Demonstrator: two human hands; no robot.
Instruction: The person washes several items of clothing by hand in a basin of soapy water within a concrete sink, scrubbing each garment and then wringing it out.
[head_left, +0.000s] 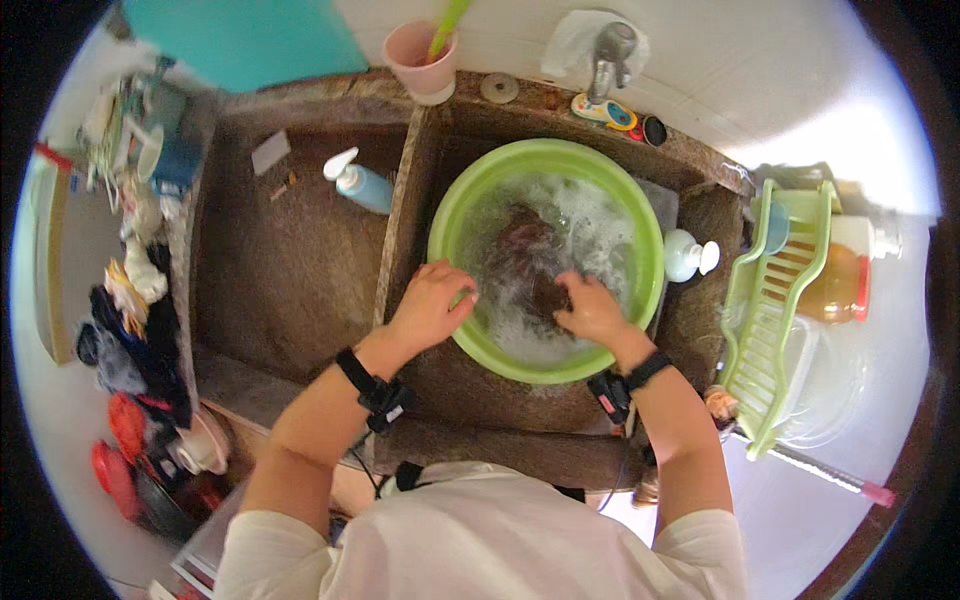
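A round green plastic basin (649, 247) holds foamy water, standing in the right bay of a dark stone sink (281, 247). A dark brownish thing (525, 232), perhaps cloth or hair, lies under the water; its kind is unclear. My left hand (442, 296) is at the basin's left rim, fingers spread, holding nothing that shows. My right hand (589, 307) reaches inside over the foam at the lower right, thumb and fingers curved at the edge of the dark thing; whether it grips it cannot be told. Both wrists wear black straps with small devices.
A blue pump bottle (364, 187) lies in the left bay; another pump bottle (681, 255) stands right of the basin. On the back ledge are a pink cup (422, 64) and a brush (604, 111), below a metal tap (613, 56). A green rack (780, 300) stands right; clothes (135, 330) lie left.
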